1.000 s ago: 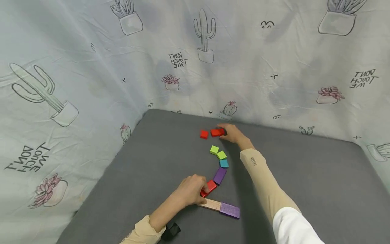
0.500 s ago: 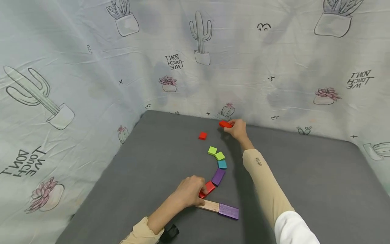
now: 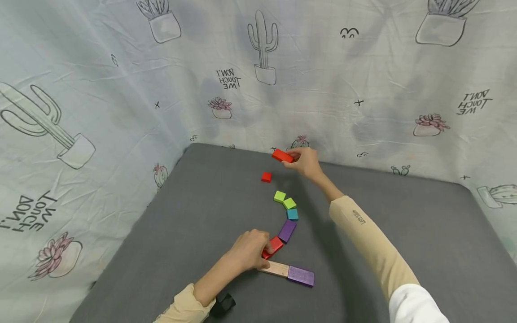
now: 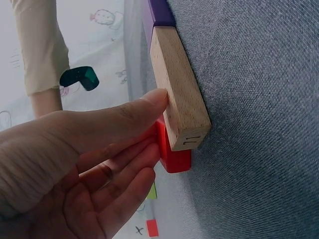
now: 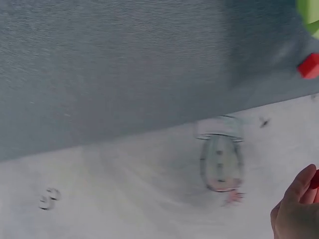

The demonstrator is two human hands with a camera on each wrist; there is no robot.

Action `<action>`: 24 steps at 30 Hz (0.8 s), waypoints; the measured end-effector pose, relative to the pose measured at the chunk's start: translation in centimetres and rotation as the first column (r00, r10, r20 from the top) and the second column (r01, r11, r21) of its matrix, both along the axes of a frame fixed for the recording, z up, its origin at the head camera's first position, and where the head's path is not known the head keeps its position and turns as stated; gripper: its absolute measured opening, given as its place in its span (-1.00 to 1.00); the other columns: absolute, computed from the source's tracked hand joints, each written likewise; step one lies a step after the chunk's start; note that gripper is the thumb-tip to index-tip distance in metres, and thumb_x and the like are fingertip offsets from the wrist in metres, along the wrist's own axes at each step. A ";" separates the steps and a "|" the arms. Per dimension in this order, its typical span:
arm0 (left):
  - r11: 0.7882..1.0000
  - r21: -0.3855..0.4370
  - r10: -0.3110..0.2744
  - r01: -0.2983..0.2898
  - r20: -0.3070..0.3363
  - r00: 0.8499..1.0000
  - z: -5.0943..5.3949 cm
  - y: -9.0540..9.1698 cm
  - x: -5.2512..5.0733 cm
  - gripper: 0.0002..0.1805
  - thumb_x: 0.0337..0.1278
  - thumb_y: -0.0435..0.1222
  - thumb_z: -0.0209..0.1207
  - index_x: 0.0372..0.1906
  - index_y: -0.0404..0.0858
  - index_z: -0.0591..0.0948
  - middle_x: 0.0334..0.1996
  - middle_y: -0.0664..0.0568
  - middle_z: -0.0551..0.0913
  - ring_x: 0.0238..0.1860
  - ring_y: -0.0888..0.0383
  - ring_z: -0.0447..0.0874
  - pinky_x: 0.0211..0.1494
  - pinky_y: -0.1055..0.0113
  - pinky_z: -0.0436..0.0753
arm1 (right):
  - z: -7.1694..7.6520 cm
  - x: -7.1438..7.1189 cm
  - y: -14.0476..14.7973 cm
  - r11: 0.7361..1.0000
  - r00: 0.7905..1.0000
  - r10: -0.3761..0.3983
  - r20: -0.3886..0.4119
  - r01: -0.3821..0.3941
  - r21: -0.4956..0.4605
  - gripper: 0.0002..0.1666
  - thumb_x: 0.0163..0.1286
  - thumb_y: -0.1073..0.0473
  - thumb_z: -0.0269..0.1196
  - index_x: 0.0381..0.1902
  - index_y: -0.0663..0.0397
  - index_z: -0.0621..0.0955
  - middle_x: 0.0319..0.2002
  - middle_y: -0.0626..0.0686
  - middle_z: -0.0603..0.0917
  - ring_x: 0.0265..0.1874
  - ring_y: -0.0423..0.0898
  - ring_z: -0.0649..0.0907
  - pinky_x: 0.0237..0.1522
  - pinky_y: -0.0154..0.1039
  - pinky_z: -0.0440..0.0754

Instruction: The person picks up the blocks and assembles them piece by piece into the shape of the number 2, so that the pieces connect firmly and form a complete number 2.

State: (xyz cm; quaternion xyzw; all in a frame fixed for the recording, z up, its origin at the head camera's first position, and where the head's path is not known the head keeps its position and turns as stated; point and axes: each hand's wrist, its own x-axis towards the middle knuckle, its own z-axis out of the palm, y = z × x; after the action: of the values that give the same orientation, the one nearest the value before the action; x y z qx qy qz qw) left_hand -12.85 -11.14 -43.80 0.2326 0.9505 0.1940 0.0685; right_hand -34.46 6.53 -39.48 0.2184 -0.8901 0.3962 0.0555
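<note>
My right hand [image 3: 304, 162] holds a red rectangular block [image 3: 282, 155] above the far end of the table, gripping its right end between thumb and fingers. Only a sliver of that block shows in the right wrist view, beside the hand [image 5: 299, 209]. Near the front, my left hand [image 3: 250, 249] rests at two blocks. Its thumb touches the side of a bare wooden block [image 4: 179, 84], and its loosely extended fingers lie at another red block [image 4: 175, 160], partly hidden behind the wood. A purple block [image 3: 300, 276] adjoins the wooden block's right end.
From the near red block a curved row runs away: a purple block [image 3: 287, 231], a teal block [image 3: 292, 215] and two lime-green blocks [image 3: 289, 203]. Farther back lies a small red block [image 3: 266, 177]. Printed cloth [image 3: 323, 89] hangs behind the grey table [image 3: 404, 233].
My right hand has raised the red block off the far table, first moving back and right, then left and higher. My left hand stays at the near blocks.
</note>
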 end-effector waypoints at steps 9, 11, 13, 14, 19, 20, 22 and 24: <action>1.000 0.005 0.000 0.000 0.004 1.000 0.0 0.0 -0.1 -0.72 -0.39 -0.23 0.58 -0.41 -0.14 0.77 -0.47 0.25 0.60 -0.53 0.35 0.42 -0.49 0.40 0.45 | 0.2 2.7 -2.3 0.979 0.977 0.204 -0.063 -0.205 -0.001 -0.62 0.10 0.29 0.42 -0.10 0.32 0.68 -0.25 0.22 0.72 -0.36 0.03 0.70 -0.24 -0.12 0.64; 1.000 0.000 0.000 0.000 0.006 1.000 0.0 0.1 -0.2 -0.72 -0.39 -0.23 0.58 -0.40 -0.14 0.77 -0.48 0.25 0.60 -0.54 0.35 0.41 -0.50 0.41 0.43 | 0.1 3.1 -2.6 0.970 0.967 0.242 -0.078 -0.241 0.020 -0.63 0.10 0.29 0.42 -0.10 0.32 0.68 -0.24 0.22 0.72 -0.35 0.03 0.71 -0.23 -0.10 0.64; 1.000 -0.005 0.000 0.001 0.013 1.000 0.0 0.1 -0.2 -0.72 -0.39 -0.23 0.58 -0.40 -0.15 0.77 -0.49 0.24 0.59 -0.55 0.35 0.39 -0.51 0.42 0.41 | -0.1 3.6 -2.8 0.959 0.956 0.283 -0.083 -0.281 0.036 -0.63 0.10 0.30 0.42 -0.10 0.33 0.68 -0.23 0.22 0.72 -0.32 0.03 0.71 -0.21 -0.09 0.64; 1.000 -0.007 -0.001 0.001 0.016 1.000 0.0 0.1 -0.2 -0.71 -0.38 -0.23 0.57 -0.39 -0.15 0.77 -0.49 0.24 0.59 -0.56 0.35 0.37 -0.52 0.43 0.40 | -0.2 3.8 -2.9 0.953 0.949 0.304 -0.086 -0.302 0.042 -0.62 0.09 0.31 0.42 -0.10 0.34 0.67 -0.23 0.22 0.72 -0.31 0.03 0.70 -0.20 -0.08 0.64; 1.000 -0.006 0.001 -0.001 0.031 1.000 -0.1 0.1 -0.2 -0.71 -0.36 -0.23 0.57 -0.38 -0.16 0.77 -0.50 0.24 0.57 -0.57 0.35 0.34 -0.53 0.44 0.37 | -0.5 4.8 -3.2 0.916 0.910 0.398 -0.113 -0.389 0.092 -0.61 0.07 0.33 0.43 -0.10 0.33 0.67 -0.21 0.19 0.72 -0.28 -0.01 0.71 -0.18 -0.12 0.64; 1.000 -0.006 0.000 0.000 0.027 1.000 -0.1 0.1 -0.2 -0.71 -0.37 -0.23 0.57 -0.39 -0.16 0.77 -0.51 0.24 0.57 -0.57 0.36 0.35 -0.53 0.44 0.38 | -0.5 4.9 -3.2 0.909 0.903 0.413 -0.119 -0.403 0.105 -0.61 0.06 0.33 0.44 -0.10 0.32 0.68 -0.20 0.19 0.72 -0.28 -0.01 0.71 -0.18 -0.12 0.64; 1.000 -0.003 -0.003 0.003 0.019 1.000 0.0 0.1 -0.2 -0.72 -0.38 -0.24 0.58 -0.40 -0.16 0.77 -0.51 0.24 0.57 -0.57 0.36 0.35 -0.53 0.44 0.39 | -0.7 5.1 -3.2 0.896 0.888 0.441 -0.129 -0.426 0.127 -0.62 0.06 0.34 0.44 -0.11 0.31 0.68 -0.20 0.18 0.72 -0.28 -0.02 0.71 -0.18 -0.10 0.64; 1.000 0.000 -0.007 0.007 0.010 1.000 0.0 0.1 -0.1 -0.72 -0.39 -0.25 0.58 -0.41 -0.15 0.76 -0.52 0.25 0.57 -0.57 0.36 0.36 -0.52 0.44 0.40 | -0.9 5.1 -3.1 0.878 0.871 0.473 -0.132 -0.454 0.150 -0.62 0.07 0.34 0.44 -0.10 0.30 0.68 -0.18 0.18 0.72 -0.28 -0.01 0.71 -0.18 -0.07 0.64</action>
State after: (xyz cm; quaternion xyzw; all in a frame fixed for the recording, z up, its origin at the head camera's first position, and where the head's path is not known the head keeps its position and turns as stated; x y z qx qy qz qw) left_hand -13.00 -11.07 -43.81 0.2350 0.9494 0.1949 0.0742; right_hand -29.32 3.38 -40.36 0.4601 -0.8253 0.3268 0.0194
